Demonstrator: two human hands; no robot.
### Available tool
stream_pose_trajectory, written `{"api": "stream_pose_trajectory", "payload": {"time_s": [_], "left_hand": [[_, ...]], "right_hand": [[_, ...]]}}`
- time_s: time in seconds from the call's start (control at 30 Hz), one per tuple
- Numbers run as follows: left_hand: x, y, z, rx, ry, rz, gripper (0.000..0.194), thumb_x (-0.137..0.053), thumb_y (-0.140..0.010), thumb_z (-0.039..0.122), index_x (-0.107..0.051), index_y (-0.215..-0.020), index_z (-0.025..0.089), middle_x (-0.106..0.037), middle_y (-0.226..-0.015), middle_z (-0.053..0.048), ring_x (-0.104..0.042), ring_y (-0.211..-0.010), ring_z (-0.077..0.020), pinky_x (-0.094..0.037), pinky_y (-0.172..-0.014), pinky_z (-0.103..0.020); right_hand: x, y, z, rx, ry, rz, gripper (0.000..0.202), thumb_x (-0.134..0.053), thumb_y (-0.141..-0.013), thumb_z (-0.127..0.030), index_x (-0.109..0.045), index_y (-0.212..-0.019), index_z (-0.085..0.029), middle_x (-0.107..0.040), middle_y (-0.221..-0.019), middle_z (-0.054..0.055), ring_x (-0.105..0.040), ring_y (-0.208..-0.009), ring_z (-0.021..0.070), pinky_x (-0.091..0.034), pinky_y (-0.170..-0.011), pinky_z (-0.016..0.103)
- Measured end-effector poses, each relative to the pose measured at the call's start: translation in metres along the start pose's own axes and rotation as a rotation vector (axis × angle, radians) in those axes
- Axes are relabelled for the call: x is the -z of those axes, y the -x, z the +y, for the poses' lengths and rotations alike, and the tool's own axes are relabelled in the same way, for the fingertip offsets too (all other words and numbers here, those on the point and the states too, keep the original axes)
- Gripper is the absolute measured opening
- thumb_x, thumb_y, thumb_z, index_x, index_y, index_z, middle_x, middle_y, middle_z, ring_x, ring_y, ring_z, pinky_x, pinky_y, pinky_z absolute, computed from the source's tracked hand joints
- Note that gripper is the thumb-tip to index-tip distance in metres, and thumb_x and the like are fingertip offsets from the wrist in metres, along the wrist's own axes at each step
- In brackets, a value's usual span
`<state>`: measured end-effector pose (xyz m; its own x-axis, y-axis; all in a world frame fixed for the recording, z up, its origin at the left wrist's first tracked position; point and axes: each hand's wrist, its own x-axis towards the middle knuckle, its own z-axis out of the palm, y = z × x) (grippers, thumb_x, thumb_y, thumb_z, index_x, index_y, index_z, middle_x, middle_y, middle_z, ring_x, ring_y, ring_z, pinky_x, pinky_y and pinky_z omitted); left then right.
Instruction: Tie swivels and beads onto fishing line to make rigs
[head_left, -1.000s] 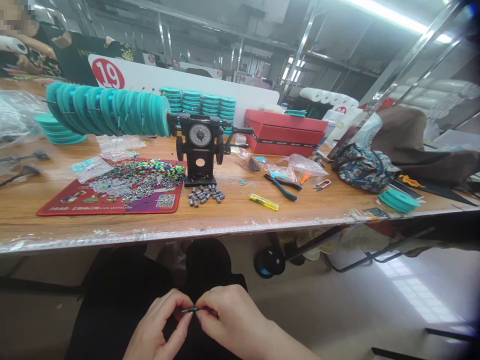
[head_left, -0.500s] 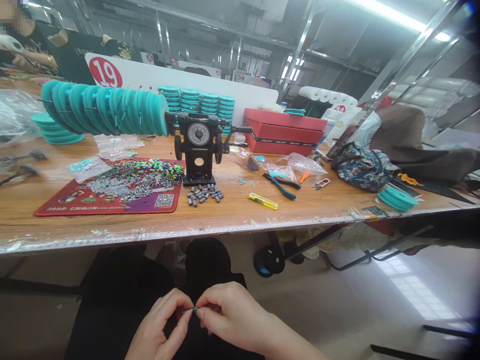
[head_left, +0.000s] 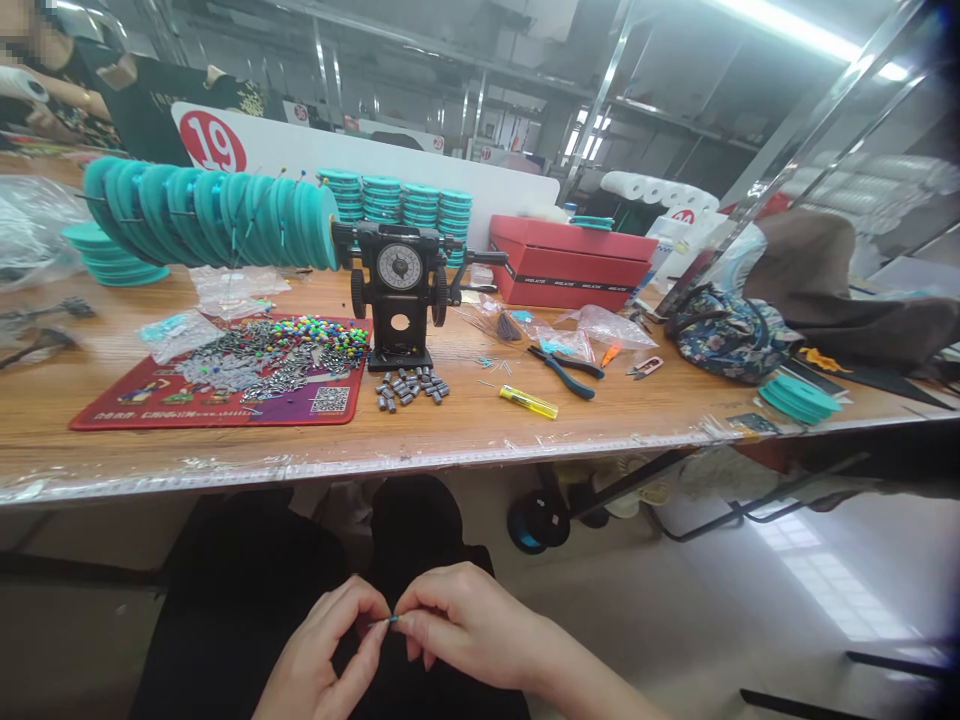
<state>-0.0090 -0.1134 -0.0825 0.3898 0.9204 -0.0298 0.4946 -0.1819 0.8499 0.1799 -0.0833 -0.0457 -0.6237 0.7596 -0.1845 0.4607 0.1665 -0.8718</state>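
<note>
Over my lap, below the table's front edge, my left hand (head_left: 330, 650) and my right hand (head_left: 469, 625) meet fingertip to fingertip. Both pinch a tiny blue-green piece (head_left: 393, 619), too small to identify. A thin, pale end of it shows at my left fingertips. On the table stands a black machine with a dial (head_left: 400, 268), and a row of turquoise spools (head_left: 217, 218) sits on its shaft. A red mat (head_left: 120, 410) bears pins with coloured heads and small metal parts. Several grey cylinders (head_left: 409, 387) lie before the machine.
Pliers (head_left: 564, 375), a yellow tube (head_left: 529, 402) and small snips (head_left: 649, 367) lie on the table (head_left: 450, 440). Behind them are a red box (head_left: 574, 262) and stacked turquoise spools (head_left: 381, 200). A floral bag (head_left: 727, 335) is at the right. Another person's arm shows at the upper left.
My hands remain pinched together and have shifted very slightly. A little more of the tiny piece shows between my fingertips.
</note>
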Motion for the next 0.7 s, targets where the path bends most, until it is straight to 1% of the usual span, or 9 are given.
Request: {"api": "stream_pose_trajectory", "payload": {"time_s": [0.13,0.37,0.5,0.57,0.7], "left_hand": [[0.0001,0.0002,0.0006,0.008,-0.002,0.001,0.020,-0.038,-0.089,0.032,-0.050,-0.078,0.021,-0.053,-0.076,0.002,-0.053,-0.073,-0.0113,-0.042,-0.068,-0.020],[-0.0005,-0.0019,0.0016,0.013,0.002,0.012,0.020,-0.037,-0.089,0.032,-0.049,-0.078,0.021,-0.052,-0.075,0.002,-0.053,-0.072,-0.0110,-0.042,-0.068,-0.019],[-0.0014,-0.0024,-0.0007,-0.016,-0.010,0.005,0.019,-0.037,-0.089,0.030,-0.049,-0.077,0.021,-0.052,-0.074,0.002,-0.054,-0.071,-0.0106,-0.042,-0.067,-0.019],[-0.0018,-0.0018,-0.0005,-0.031,-0.014,0.012,0.018,-0.038,-0.088,0.030,-0.049,-0.077,0.021,-0.053,-0.074,0.002,-0.054,-0.070,-0.0103,-0.043,-0.066,-0.018],[-0.0029,-0.0009,0.0023,-0.015,-0.013,0.039,0.017,-0.040,-0.088,0.030,-0.048,-0.076,0.021,-0.052,-0.073,0.002,-0.054,-0.069,-0.0103,-0.043,-0.065,-0.018]], "right_hand": [[-0.0012,-0.0001,0.0029,0.007,-0.018,-0.008,0.017,-0.044,-0.084,-0.017,-0.058,-0.075,-0.014,-0.059,-0.065,-0.003,-0.056,-0.058,0.0041,-0.038,-0.057,0.010],[-0.0015,-0.0007,0.0034,-0.004,-0.031,-0.017,0.017,-0.044,-0.084,-0.018,-0.059,-0.077,-0.014,-0.060,-0.067,-0.002,-0.055,-0.057,0.0046,-0.039,-0.055,0.010],[-0.0016,-0.0007,0.0035,-0.012,-0.018,-0.021,0.017,-0.044,-0.084,-0.020,-0.059,-0.077,-0.015,-0.059,-0.065,-0.003,-0.054,-0.055,0.0041,-0.038,-0.055,0.010],[-0.0009,-0.0012,0.0029,-0.009,0.013,-0.007,0.016,-0.045,-0.083,-0.020,-0.059,-0.077,-0.015,-0.058,-0.063,-0.003,-0.052,-0.056,0.0042,-0.037,-0.055,0.011],[-0.0012,-0.0019,0.0043,0.013,0.069,0.042,0.010,-0.050,-0.079,-0.019,-0.060,-0.078,-0.017,-0.058,-0.069,-0.004,-0.050,-0.064,0.0055,-0.035,-0.058,0.012]]}}
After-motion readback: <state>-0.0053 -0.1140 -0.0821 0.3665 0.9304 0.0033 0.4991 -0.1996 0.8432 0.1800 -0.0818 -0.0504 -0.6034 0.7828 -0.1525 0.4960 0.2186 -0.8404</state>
